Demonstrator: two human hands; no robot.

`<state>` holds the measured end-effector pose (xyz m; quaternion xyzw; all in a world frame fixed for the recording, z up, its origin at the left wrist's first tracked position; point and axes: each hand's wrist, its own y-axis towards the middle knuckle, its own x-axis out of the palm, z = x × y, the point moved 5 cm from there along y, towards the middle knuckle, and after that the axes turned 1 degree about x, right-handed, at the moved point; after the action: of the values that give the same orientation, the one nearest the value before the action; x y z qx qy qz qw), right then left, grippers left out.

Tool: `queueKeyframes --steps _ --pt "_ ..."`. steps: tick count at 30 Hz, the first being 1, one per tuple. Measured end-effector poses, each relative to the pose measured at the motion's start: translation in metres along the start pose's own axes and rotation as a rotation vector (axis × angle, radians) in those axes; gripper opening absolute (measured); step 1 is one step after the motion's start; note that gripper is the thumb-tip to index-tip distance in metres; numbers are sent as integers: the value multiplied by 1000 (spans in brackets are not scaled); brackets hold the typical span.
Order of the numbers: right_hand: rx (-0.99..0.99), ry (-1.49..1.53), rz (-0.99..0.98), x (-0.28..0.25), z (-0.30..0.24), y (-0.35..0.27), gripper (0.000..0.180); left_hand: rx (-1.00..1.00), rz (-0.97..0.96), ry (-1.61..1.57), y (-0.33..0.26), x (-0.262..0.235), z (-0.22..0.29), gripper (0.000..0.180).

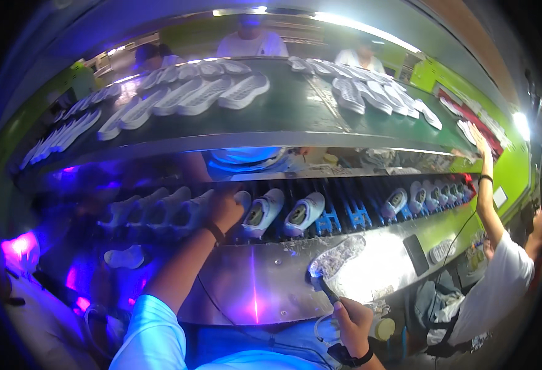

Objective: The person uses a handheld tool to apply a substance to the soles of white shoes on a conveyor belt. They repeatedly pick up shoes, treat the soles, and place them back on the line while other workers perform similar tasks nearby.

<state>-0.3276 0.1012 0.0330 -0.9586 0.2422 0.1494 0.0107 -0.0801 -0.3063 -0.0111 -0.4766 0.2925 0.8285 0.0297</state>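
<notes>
Left hand (224, 209) reaches into lower conveyor rack, fingers closed over white shoe (192, 209) in row. Right hand (352, 320) grips dark brush (327, 290), tip near sole (337, 256) lying on steel desk (271, 277).

left hand (224, 209) fingers hidden behind white shoe (192, 213); co-workers' heads cropped — blurred

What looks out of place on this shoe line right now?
A lone sole lies on the steel ledge, off the belt where the others sit. The shoe row has a gap on the blue holders.
</notes>
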Motion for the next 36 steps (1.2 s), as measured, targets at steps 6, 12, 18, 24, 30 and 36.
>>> queueKeyframes --steps 6,12,18,24,30,36 --pt "-42 48 -16 14 -1 -3 31 -294 -489 405 -8 -54 -119 65" --pt "-45 177 -2 25 1 -10 27 -306 -91 7 -57 -82 -159 71" --pt "-64 -7 -106 24 -24 -14 40 -451 41 -1150 -124 -96 -140 53" --pt "-141 -130 -71 42 -22 -18 28 -719 17 -1460 -194 -134 -58 60" --pt "-91 -140 -223 63 -27 -18 25 -154 20 -805 -212 -155 28 83" --pt "9 -113 -277 75 -11 -23 26 59 -24 -377 -250 -161 87 82"
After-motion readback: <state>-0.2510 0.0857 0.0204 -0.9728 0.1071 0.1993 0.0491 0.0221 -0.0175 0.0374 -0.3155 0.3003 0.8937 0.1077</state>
